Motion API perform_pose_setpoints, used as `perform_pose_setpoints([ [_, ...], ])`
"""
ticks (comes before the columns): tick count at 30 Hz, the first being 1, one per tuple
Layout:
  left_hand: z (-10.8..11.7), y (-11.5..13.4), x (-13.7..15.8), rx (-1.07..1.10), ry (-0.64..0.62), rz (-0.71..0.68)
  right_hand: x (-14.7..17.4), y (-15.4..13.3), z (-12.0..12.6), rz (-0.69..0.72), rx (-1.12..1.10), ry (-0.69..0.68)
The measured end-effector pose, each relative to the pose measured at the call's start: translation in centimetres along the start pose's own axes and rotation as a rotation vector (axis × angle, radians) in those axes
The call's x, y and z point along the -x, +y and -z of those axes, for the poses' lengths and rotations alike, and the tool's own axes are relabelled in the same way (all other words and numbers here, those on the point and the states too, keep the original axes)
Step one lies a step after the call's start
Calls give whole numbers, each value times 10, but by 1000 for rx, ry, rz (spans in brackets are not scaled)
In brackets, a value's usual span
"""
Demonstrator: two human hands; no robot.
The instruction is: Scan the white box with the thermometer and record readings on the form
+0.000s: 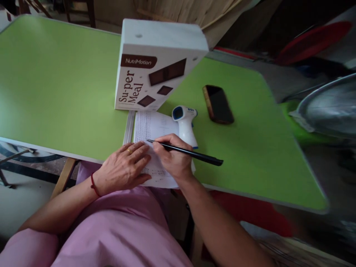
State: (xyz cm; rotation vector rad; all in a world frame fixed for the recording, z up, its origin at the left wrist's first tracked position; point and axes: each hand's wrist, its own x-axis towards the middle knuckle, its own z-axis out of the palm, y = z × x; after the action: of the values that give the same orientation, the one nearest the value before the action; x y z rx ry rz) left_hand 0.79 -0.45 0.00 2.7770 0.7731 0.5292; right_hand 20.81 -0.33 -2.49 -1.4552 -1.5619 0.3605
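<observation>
Light-green surface (55, 81), metal-edged, a metal seam running across it. White "NutriMotion Su-per Meal" box (158, 66) standing upright at the far end of the paper (160, 128). Paper covered in handwriting, lying at the near edge. Left hand (126, 167) laid palm-down on it, fingers extended; right hand (175, 157) closed in a writing grip. Dark-screened phone (218, 104) off to the right; white infrared thermometer (185, 124) at the paper's right edge. Black pen (194, 154) held in the right hand, tip near the left fingertips; contact unclear. Red bracelet (94, 185), left wrist.
</observation>
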Motion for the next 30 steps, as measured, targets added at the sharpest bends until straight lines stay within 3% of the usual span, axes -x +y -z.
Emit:
perform_pose_setpoints([
  [16,1,-1,-1,-12,33,-15,-2,-2,1,-36,56,-59],
  [30,0,-1,0,-10,53,-21,-4,-4,-1,-60,12,-1],
])
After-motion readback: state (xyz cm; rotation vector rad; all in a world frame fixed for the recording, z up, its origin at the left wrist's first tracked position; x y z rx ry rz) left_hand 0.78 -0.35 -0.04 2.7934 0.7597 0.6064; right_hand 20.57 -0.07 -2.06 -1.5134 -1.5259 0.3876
